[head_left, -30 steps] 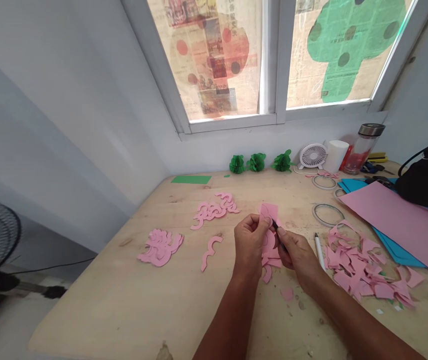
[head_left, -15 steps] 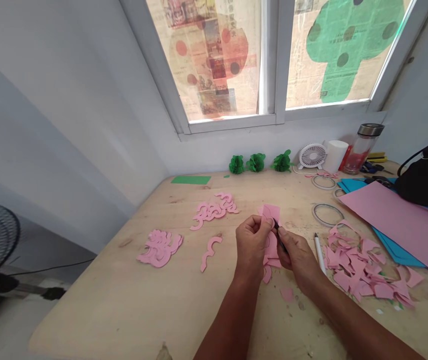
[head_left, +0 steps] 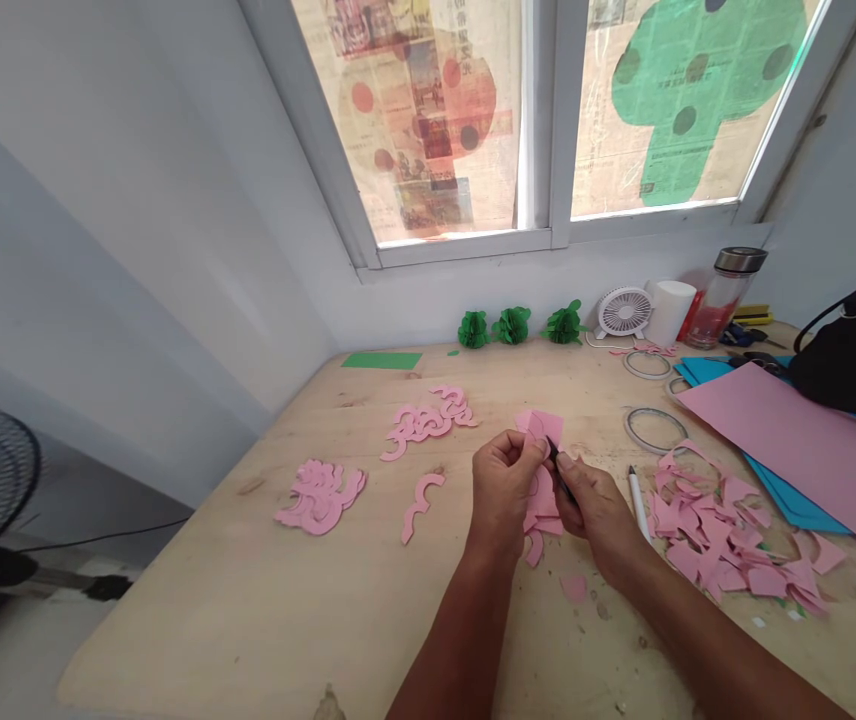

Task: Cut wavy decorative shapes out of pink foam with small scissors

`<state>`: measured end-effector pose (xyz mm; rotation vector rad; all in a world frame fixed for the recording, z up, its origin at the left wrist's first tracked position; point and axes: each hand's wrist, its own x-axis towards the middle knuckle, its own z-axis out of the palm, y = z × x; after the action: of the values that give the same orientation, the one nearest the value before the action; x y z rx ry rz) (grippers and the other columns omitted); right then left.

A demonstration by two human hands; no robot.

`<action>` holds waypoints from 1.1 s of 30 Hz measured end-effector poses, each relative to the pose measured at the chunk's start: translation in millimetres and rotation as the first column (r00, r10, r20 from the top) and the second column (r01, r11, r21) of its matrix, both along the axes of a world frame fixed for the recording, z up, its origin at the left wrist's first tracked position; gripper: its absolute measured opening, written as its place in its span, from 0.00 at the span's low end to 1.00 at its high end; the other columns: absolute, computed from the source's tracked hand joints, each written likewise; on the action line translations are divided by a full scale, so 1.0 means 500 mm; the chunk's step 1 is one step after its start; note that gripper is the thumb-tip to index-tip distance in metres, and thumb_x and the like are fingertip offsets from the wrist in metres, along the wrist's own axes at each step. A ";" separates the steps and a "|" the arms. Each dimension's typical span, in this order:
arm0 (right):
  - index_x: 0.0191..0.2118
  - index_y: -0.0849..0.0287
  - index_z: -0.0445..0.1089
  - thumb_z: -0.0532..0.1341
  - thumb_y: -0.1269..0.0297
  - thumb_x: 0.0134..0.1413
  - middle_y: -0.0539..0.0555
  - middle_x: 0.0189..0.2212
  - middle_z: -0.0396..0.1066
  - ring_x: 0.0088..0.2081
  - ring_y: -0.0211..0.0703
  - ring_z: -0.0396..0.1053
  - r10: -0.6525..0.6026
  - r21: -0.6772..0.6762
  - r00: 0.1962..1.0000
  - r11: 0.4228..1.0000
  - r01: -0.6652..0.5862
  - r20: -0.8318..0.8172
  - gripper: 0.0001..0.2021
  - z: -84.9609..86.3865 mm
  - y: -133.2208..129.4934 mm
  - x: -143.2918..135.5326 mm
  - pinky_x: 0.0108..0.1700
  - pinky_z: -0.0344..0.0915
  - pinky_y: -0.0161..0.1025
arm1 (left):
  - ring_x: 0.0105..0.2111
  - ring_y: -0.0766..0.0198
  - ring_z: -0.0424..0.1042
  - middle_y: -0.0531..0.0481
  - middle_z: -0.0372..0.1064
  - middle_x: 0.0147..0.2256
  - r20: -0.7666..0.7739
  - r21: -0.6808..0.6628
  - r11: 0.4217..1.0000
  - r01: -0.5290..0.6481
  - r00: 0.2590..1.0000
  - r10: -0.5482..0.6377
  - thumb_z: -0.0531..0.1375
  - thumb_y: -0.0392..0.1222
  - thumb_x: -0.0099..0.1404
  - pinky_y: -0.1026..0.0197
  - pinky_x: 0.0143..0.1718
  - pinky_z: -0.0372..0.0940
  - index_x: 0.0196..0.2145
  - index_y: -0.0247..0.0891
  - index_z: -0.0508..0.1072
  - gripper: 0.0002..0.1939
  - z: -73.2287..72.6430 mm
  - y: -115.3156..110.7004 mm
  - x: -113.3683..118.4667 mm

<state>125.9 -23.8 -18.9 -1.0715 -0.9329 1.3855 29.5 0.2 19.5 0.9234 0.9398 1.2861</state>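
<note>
My left hand (head_left: pixel 501 485) pinches a small pink paper piece (head_left: pixel 546 426) with drawn curved lines, held above the table. Against its lower edge lies the tip of a slim black tool (head_left: pixel 561 480), gripped by my right hand (head_left: pixel 599 515); whether it is a knife or scissors is hidden by the fingers. Beneath and between the hands are more pink paper pieces (head_left: pixel 544 500), partly covered. One curved pink cutout (head_left: pixel 420 508) lies alone left of my left hand. Farther left are a cluster of wavy cutouts (head_left: pixel 428 420) and a stacked pile of them (head_left: pixel 321 497).
Pink scraps (head_left: pixel 728 530) and a white pen (head_left: pixel 638 505) lie right of my right hand. Beyond are tape rings (head_left: pixel 657 430), a pink sheet (head_left: pixel 795 450) on blue paper, and a black bag (head_left: pixel 855 360). Green paper balls (head_left: pixel 510 325), a small fan (head_left: pixel 624 313) and a bottle (head_left: pixel 728 297) line the wall.
The pink paper piece has turned and shifted very slightly to the right at its top. Both hands stay in nearly the same place.
</note>
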 end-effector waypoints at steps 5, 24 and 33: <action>0.19 0.59 0.55 0.55 0.49 0.51 0.41 0.09 0.46 0.12 0.28 0.39 0.002 0.006 0.999 1.000 -0.002 0.034 0.20 0.002 -0.002 0.003 0.16 0.35 0.31 | 0.18 0.71 0.61 0.53 0.63 0.18 0.007 0.002 0.998 0.063 0.998 -0.063 0.62 0.45 0.50 0.67 0.22 0.58 0.19 0.34 0.65 0.12 0.006 0.001 -0.009; 0.22 0.62 0.63 0.54 0.47 0.51 0.41 0.09 0.45 0.13 0.29 0.39 0.051 0.021 0.981 0.998 -0.056 0.189 0.21 0.011 0.003 0.014 0.16 0.35 0.31 | 0.20 0.69 0.64 0.52 0.66 0.18 -0.045 0.023 0.987 0.159 0.986 -0.158 0.61 0.40 0.51 0.65 0.27 0.59 0.19 0.33 0.66 0.09 0.016 0.011 -0.031; 0.22 0.62 0.63 0.53 0.47 0.51 0.41 0.10 0.44 0.14 0.29 0.39 0.050 0.012 0.972 0.998 -0.054 0.229 0.21 0.012 0.006 0.015 0.17 0.35 0.31 | 0.22 0.70 0.63 0.54 0.64 0.20 -0.082 0.036 0.995 0.098 0.992 -0.095 0.62 0.42 0.49 0.66 0.27 0.57 0.22 0.33 0.68 0.09 0.005 0.019 -0.038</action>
<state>133.6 -21.1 -12.9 -1.2190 -1.1453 1.3114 10.5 9.7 21.9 1.0458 0.9234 1.1968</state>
